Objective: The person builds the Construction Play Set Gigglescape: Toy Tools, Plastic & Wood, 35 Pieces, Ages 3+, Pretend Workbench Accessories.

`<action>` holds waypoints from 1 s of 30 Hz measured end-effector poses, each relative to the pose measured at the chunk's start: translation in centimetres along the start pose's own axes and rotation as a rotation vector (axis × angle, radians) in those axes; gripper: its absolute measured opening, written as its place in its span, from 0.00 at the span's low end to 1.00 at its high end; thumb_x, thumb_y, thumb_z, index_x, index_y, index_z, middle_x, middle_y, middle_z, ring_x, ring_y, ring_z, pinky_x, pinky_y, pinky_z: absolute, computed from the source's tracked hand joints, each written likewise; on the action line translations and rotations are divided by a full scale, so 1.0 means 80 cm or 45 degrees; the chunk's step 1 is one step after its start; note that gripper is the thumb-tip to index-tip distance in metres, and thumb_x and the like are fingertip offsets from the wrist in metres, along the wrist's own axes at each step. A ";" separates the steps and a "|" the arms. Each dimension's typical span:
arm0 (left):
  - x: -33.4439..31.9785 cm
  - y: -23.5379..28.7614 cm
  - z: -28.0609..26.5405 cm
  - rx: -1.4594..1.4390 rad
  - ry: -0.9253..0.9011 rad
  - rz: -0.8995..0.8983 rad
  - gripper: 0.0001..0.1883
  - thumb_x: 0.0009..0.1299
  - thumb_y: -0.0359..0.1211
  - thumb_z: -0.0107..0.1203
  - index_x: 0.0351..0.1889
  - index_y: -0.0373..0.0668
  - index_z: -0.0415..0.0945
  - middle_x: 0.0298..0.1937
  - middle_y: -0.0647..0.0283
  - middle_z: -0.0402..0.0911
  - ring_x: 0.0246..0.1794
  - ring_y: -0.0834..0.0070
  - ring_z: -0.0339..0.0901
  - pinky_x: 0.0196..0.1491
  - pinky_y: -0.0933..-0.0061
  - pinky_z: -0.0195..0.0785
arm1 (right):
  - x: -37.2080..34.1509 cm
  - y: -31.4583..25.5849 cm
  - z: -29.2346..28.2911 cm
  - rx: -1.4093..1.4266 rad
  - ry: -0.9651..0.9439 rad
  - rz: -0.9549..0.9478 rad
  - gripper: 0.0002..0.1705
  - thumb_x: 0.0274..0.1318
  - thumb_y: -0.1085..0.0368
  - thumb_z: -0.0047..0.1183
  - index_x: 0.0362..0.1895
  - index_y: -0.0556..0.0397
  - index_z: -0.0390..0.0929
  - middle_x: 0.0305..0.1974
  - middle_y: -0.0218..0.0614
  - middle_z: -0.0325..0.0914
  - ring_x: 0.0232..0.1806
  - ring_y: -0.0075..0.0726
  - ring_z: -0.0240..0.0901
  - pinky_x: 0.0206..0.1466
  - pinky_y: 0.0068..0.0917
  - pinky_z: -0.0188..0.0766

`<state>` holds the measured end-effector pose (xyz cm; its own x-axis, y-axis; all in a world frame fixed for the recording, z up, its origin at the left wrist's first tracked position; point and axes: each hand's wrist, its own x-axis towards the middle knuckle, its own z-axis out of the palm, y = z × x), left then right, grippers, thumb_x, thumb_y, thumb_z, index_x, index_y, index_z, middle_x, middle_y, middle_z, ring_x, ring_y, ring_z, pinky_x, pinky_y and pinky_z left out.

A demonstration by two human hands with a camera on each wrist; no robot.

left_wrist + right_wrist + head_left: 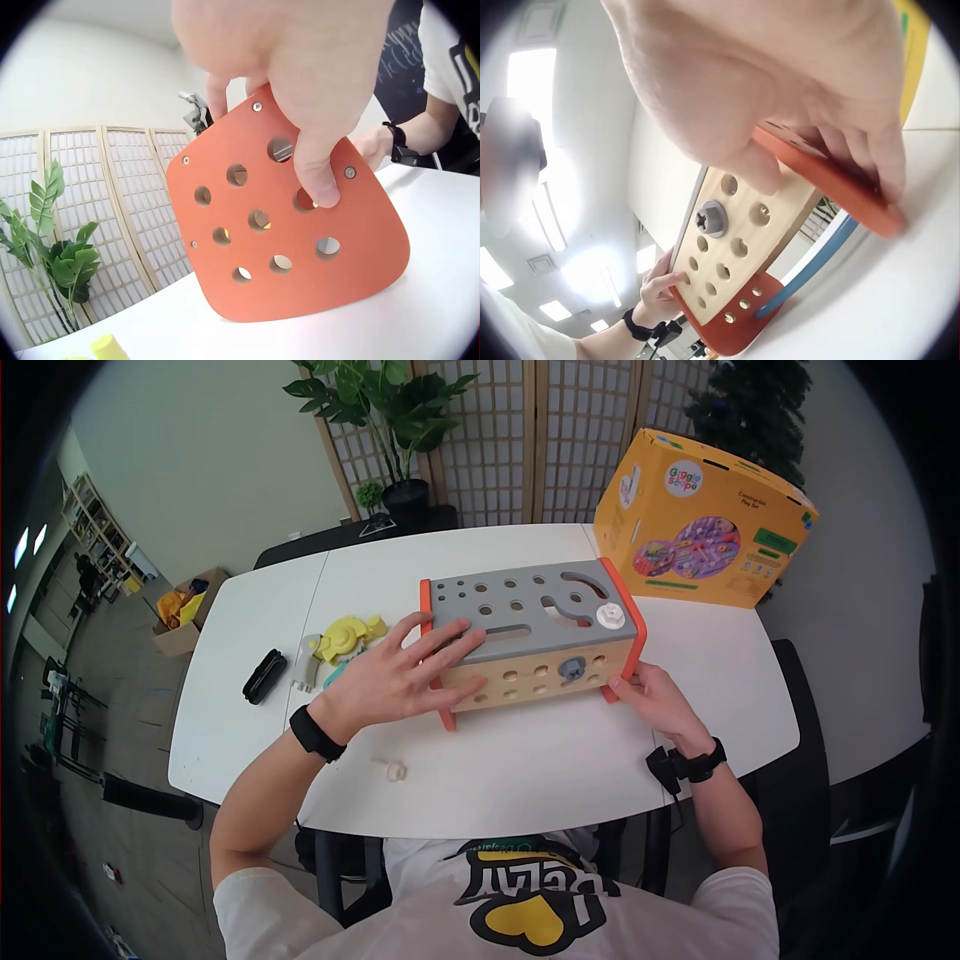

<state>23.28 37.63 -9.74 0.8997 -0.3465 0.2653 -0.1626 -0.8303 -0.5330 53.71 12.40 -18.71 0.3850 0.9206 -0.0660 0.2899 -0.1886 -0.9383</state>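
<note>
A toy workbench [520, 618] with a grey slotted top, a wooden side full of holes and red-orange end panels stands on the white table. My left hand [395, 675] grips its left end, fingers spread over the top edge. In the left wrist view the thumb presses the end panel [300, 292] beside a hole. At the right end, my right hand [658, 702] holds the other end panel [840, 187] low down between thumb and fingers. A grey bolt [711, 219] sits in the wooden side, and a white screw [611, 616] in the top. A blue bar [817, 259] shows underneath.
Left of the workbench lie yellow toy parts [348, 637], a grey toy piece [306, 663] and a black case [264, 676]. A small cream-coloured piece [395, 770] lies near the front edge. A large orange-yellow box [700, 530] stands at the back right.
</note>
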 end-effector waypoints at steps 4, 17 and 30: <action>0.004 -0.011 -0.008 -0.005 -0.056 -0.074 0.25 0.65 0.30 0.62 0.60 0.64 0.74 0.78 0.56 0.62 0.74 0.58 0.66 0.69 0.50 0.67 | 0.003 -0.008 0.000 0.093 0.079 -0.069 0.19 0.71 0.66 0.54 0.61 0.64 0.76 0.42 0.33 0.84 0.41 0.26 0.78 0.54 0.27 0.75; 0.018 -0.039 -0.041 -0.598 -0.143 -0.390 0.36 0.58 0.24 0.69 0.66 0.58 0.74 0.74 0.49 0.66 0.67 0.52 0.71 0.64 0.57 0.75 | 0.018 -0.035 -0.029 0.206 0.199 -0.181 0.21 0.78 0.61 0.48 0.67 0.58 0.75 0.47 0.29 0.81 0.46 0.21 0.73 0.56 0.25 0.72; 0.000 -0.001 -0.005 -1.420 -0.066 -0.758 0.33 0.71 0.36 0.65 0.73 0.45 0.67 0.65 0.47 0.76 0.64 0.52 0.77 0.66 0.55 0.73 | 0.073 -0.106 -0.054 -0.397 0.424 -0.498 0.19 0.78 0.55 0.46 0.54 0.59 0.75 0.39 0.44 0.80 0.42 0.41 0.78 0.49 0.35 0.73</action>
<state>23.09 37.50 -9.35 0.9616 0.2024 0.1851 0.0421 -0.7758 0.6296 57.30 17.90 -9.66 0.4369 0.7947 0.4214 0.6895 0.0050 -0.7243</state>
